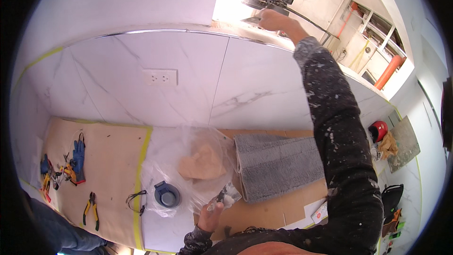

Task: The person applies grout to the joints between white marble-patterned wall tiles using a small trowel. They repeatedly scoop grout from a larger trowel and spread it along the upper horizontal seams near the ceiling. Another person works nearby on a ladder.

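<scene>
The only printing that I can notice is on 1 white card [309, 209], which lies on the brown cardboard [269, 215], just beside the dark sleeve [347, 160]. It carries 1 red mark [319, 216] and, next to this, 1 slanted line of small letters. These letters are too small for reading with certainty.

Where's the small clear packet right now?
In the head view, the small clear packet is in the left hand, below centre, between the blue round container and the folded gray mat.
</scene>
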Motion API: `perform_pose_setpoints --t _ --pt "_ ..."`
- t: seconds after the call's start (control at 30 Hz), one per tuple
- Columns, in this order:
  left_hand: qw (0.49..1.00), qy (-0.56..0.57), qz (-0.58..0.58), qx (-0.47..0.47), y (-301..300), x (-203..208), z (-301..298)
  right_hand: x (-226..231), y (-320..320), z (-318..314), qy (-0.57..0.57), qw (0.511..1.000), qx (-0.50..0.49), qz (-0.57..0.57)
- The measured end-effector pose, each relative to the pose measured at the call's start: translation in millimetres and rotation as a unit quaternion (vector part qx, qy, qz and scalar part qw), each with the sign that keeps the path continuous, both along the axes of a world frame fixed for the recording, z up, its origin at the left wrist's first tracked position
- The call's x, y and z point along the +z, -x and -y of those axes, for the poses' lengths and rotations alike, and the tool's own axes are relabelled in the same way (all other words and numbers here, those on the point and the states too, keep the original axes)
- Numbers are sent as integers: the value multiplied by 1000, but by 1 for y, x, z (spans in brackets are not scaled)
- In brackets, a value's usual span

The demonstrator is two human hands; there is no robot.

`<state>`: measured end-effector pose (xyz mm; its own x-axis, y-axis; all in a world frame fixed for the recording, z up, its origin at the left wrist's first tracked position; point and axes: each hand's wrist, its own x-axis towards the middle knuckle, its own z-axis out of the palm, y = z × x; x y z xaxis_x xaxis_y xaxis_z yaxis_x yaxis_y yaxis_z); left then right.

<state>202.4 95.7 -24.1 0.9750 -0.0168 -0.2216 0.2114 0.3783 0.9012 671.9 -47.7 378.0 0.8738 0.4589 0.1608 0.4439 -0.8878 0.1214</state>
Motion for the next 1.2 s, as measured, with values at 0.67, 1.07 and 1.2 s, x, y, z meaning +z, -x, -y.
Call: perform_pose_setpoints --t 0.67,1.07,1.2 --pt "940 266 201 -65 -43 140 20 -120 394 71 -57 913 403 -9" --pt "810 -168 513 229 -57 146 -1 -126 432 100 -756 442 24 -483" --pt "715 -209 639 190 -72 141 -4 -125 432 74 -687 584 142 -407"
